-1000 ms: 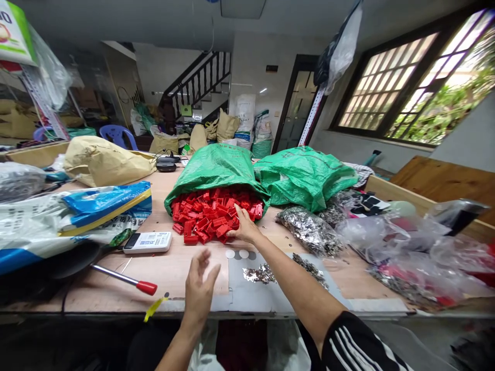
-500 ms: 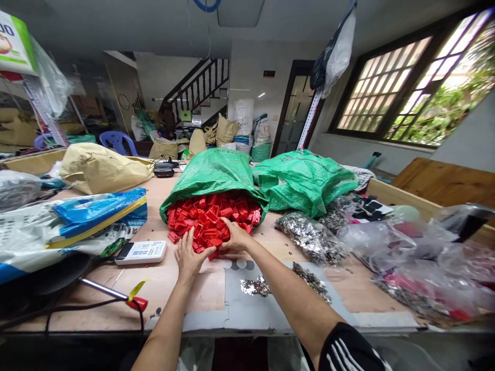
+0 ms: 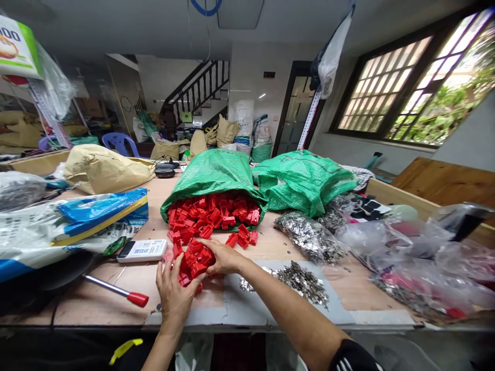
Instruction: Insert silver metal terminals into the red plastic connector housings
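Cupping a heap of red plastic parts between left hand and right hand, grip narrow, fingers close around it, near the open green woven sack.

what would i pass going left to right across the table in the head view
white-and-blue printed sack → white handheld device → red plastic pieces → silver metal scraps → clear plastic bags
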Demonstrator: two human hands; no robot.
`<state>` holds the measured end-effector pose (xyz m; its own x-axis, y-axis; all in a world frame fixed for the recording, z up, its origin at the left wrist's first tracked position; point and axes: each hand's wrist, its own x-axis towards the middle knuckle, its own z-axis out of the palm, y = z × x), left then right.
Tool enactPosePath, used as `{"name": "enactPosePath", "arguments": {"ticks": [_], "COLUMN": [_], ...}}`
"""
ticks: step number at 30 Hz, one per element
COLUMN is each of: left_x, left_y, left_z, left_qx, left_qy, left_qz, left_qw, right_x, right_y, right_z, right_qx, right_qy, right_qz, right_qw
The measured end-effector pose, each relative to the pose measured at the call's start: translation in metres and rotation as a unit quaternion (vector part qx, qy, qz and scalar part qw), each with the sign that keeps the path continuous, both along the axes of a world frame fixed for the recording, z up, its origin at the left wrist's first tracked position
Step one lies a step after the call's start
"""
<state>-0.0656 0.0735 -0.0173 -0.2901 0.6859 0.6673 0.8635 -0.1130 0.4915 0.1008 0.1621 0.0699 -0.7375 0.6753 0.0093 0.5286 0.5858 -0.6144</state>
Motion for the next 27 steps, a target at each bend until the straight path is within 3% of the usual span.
{"name": "enactPosePath", "arguments": {"ticks": [4,8,16,23,27], "left_x": [0.003,0.009,0.016,0.017,0.018], "left_y": [-0.014,-0.018,-0.024,-0.021,-0.019], "left_z": [-0.001,0.002,0.009,0.007,0.007], "left_qx": [0.03,-0.009,-0.097,-0.099,-0.106], "left_qy": [0.039,0.067,0.059,0.064,0.06], "left_qz": [0.028,0.061,0.072,0.074,0.073], "left_qw": [0.998,0.996,0.991,0.99,0.99], "right_x": [0.006,0.018,0.025,-0.005,-0.021], "right_y": [-0.004,0.01,0.091,0.161,0.174], "right_z": [0.005,0.015,0.049,0.067,0.065], "right_qx": [0.01,0.022,0.142,0.098,0.066], "right_qy": [0.008,-0.017,-0.102,-0.184,-0.217], "right_qz": [0.045,0.007,-0.18,-0.257,-0.247], "right_qw": [0.999,1.0,0.968,0.944,0.942]}}
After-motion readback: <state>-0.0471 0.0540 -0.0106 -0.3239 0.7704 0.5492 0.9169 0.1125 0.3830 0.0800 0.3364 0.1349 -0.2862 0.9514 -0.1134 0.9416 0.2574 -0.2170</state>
